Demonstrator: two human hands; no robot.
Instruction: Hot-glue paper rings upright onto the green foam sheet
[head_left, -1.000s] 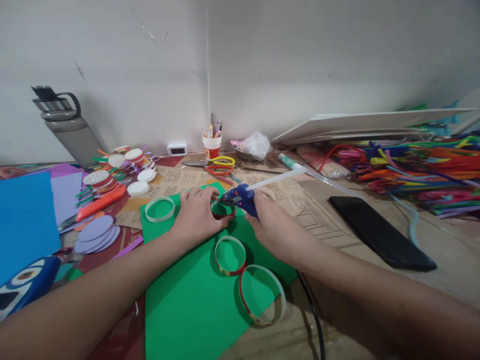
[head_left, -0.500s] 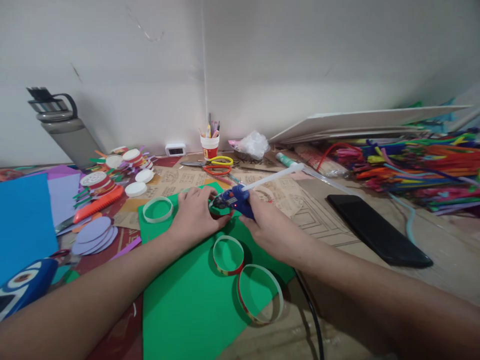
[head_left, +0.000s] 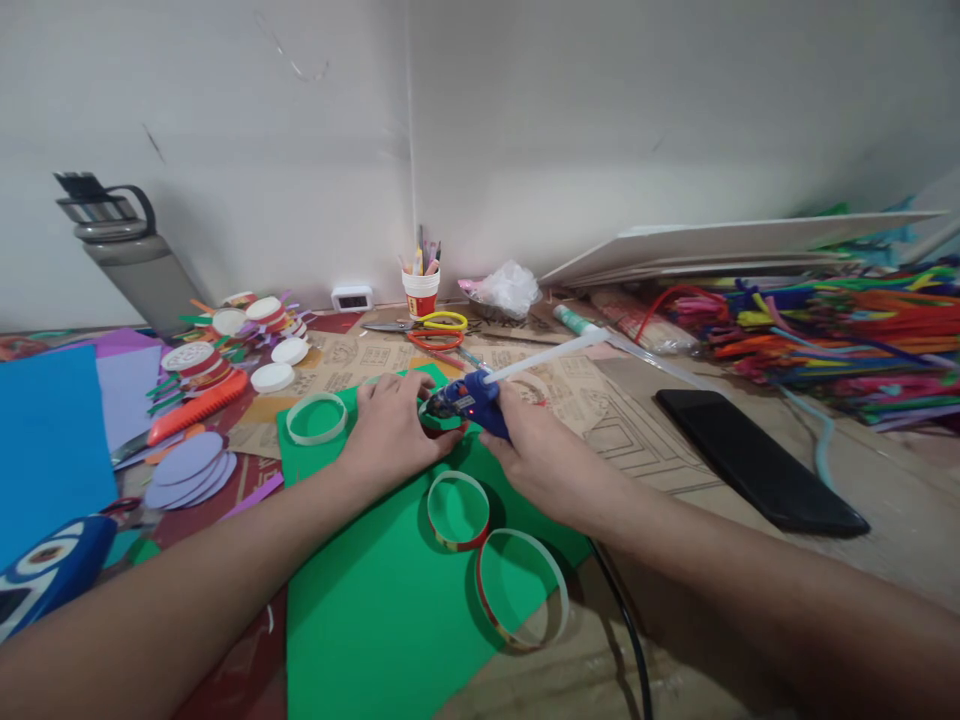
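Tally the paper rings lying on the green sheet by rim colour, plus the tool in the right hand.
Red-rimmed paper rings: 3
White paper ring: 1
Blue hot glue gun: 1
Total: 5

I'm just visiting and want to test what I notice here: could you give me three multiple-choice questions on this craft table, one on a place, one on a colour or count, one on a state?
1. Where does the black phone lie?
A. right of the hands
B. on the green sheet
C. beside the water bottle

2. What colour is the glue gun?
A. red
B. blue
C. white

3. How is the glue gun held?
A. lying loose on the table
B. gripped in the right hand, nozzle at the ring under the left hand
C. standing in the pencil cup

Answers: 1 A, it lies on the cardboard to the right; 2 B, its body is blue; 3 B, the right hand's fingers wrap it.
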